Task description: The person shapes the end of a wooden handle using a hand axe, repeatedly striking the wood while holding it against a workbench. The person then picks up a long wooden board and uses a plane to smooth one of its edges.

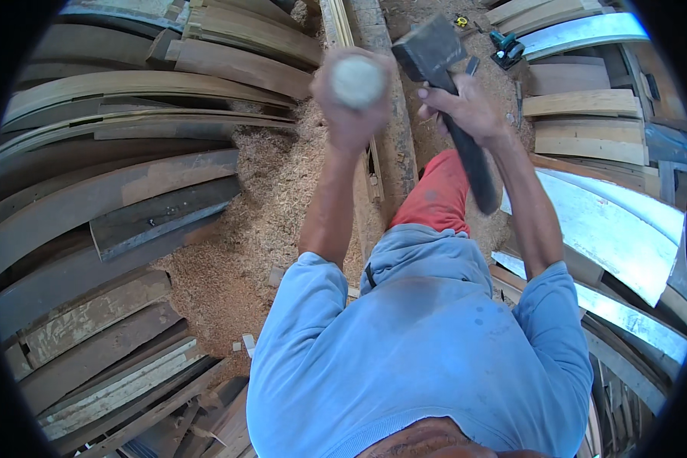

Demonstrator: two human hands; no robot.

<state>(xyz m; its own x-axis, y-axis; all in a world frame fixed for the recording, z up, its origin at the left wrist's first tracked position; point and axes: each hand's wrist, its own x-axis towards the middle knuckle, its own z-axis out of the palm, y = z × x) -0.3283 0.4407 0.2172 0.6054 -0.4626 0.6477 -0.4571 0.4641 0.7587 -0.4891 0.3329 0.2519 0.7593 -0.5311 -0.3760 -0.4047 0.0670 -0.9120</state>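
Note:
My left hand (349, 126) is wrapped round an upright handle with a round, pale end (357, 81); the rest of that tool is hidden beneath the fist, and the hand is blurred. Close beside it on the right, my right hand (469, 111) grips a mallet (468, 156) by its dark handle. The mallet's blocky, worn head (430, 49) points up and left, just right of my left fist and apart from it. Below both hands runs a long wooden beam (395, 114), with narrow wood strips (339, 23) along its left side.
Wood shavings (271, 183) cover the floor. Stacked boards (130, 187) line the left side, more boards (588, 141) the right. A teal power tool (506, 49) and a yellow tape measure (461, 21) lie at the far right. Bright sheets (599, 221) lean nearer.

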